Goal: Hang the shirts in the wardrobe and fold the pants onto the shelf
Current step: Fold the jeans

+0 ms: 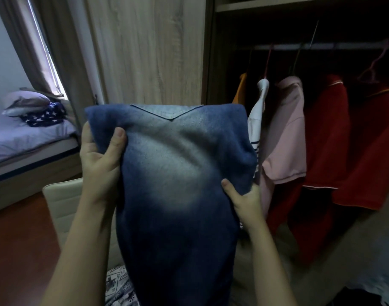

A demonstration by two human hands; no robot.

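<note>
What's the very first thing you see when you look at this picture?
The big blue jeans fill the middle, gripped by the left hand at their left edge and the right hand lower on their right edge. Behind them on the right, bright red shirts and a pink shirt hang in the dark wardrobe. Far left is a bed with a pillow.

The jeans [173, 173] run off the bottom edge. They hide most fingers of the left hand [98, 160] and right hand [244, 202].
</note>
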